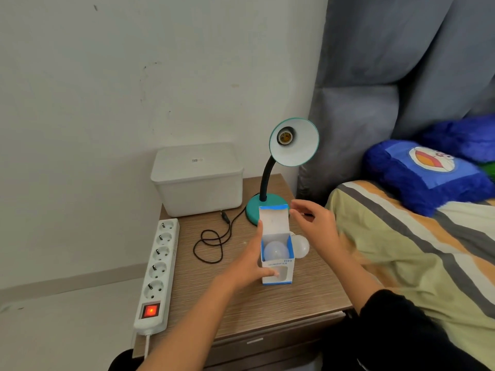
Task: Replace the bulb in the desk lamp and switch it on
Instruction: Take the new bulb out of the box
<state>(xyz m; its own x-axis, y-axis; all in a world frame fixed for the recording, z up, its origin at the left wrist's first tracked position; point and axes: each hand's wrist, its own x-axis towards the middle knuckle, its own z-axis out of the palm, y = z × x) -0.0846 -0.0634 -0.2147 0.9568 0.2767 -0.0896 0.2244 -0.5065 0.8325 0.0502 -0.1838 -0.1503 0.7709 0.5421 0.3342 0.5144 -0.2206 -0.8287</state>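
A teal desk lamp (261, 208) stands on the wooden nightstand (281, 303), its shade (297, 145) tipped toward me with an empty socket (284, 135). In front of it stands a small white and blue bulb box (277, 274) with its lid flap up and a white bulb (274, 250) inside. My left hand (253, 263) grips the box's left side. Just right of the box lies another white bulb (301, 246). My right hand (316, 223) hovers over it near the flap, fingers apart and empty. The lamp's black cord and plug (224, 216) lie loose on the wood.
A white power strip (158, 266) with a lit red switch (150, 310) lies along the nightstand's left edge. A white lidded container (198, 180) stands at the back by the wall. The bed with a striped sheet (415, 250) and blue pillow (423, 175) borders the right side.
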